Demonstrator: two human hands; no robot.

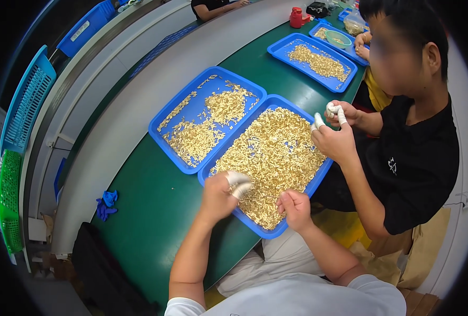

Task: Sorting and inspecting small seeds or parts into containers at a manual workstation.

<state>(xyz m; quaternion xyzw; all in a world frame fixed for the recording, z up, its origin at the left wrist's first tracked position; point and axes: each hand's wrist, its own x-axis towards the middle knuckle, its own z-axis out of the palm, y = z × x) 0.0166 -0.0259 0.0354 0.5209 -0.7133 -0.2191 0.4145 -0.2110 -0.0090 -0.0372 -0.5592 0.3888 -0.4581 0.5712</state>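
My left hand (222,194), with white covers on its fingers, is over the near-left edge of a blue tray (270,231) filled with small gold-coloured metal pieces (276,152). Its thumb and fingers are drawn together; what is between them is too small to make out. Over the near-right part of the same tray is my right hand (295,209), bare, fingers curled in and thumb pressed to them. Anything it holds is hidden.
A second blue tray (158,122) with piles of the same pieces adjoins on the left. Another blue tray (276,50) lies farther off. At my right sits a co-worker (407,152) with covered fingers over the tray's edge. Crumpled blue gloves (106,204) lie on the green table (144,210).
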